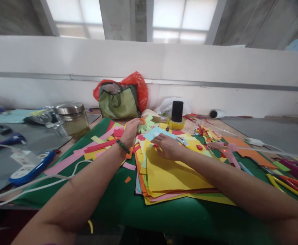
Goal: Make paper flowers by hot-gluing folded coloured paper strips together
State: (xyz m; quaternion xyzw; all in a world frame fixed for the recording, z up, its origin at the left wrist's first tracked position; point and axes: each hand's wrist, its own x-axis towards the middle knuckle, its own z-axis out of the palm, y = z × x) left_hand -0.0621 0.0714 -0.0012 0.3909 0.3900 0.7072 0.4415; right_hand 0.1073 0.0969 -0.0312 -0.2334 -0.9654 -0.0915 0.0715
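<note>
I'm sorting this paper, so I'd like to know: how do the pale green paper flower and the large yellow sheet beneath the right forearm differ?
Colour: the flower is pale green; the sheet is yellow.
Shape and size: the flower is small with separate petals; the sheet is broad and plain.
Pose: the flower is in the left hand; the sheet lies flat on the stack.
Both look like coloured paper.

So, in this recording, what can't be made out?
All in the head view:
Left hand: its exact grip at the green flower, hidden by the hand itself.
Right hand: what lies beneath it, covered by the hand; only a bit of red shows.
Paper stack: most lower sheets, covered by the yellow one on top.
Bag: its contents, mostly hidden by its front.
Tool handles: their ends, cut off by the right edge.
</note>
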